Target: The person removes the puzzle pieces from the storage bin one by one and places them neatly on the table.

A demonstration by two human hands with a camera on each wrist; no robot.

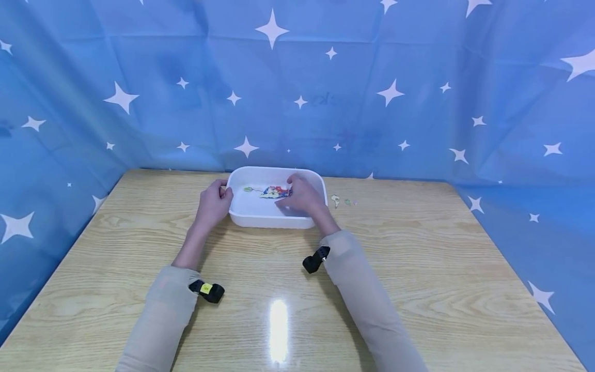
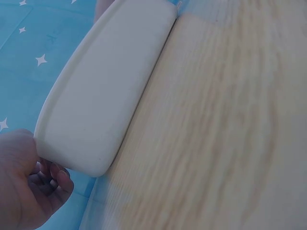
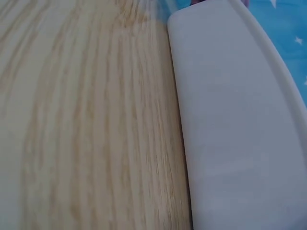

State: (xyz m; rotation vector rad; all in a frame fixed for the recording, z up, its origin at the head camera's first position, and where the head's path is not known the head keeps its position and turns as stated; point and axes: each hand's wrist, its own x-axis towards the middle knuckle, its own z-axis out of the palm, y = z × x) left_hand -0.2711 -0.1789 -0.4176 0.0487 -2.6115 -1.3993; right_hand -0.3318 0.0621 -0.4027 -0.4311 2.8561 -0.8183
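A white rectangular plastic bin (image 1: pixel 274 222) sits at the back of the table. At its left end my left hand (image 1: pixel 215 203) grips the rim; in the left wrist view the fingers of that hand (image 2: pixel 29 184) curl at the bin's corner. My right hand (image 1: pixel 304 195) reaches inside over the right end. Its thumb and fingers are around the right side of some flat colourful cutouts (image 1: pixel 275 192), red, blue and yellow, on the bin floor. Whether they pinch them is hidden. A small green piece with a thin stem (image 1: pixel 249 189) lies left of these.
Right of the bin, small flat pieces lie on the wooden table (image 1: pixel 418 248), among them a pale key-like one (image 1: pixel 335 200) and a greenish one (image 1: pixel 347 202). A blue curtain with white stars (image 1: pixel 344 124) hangs right behind the table's back edge.
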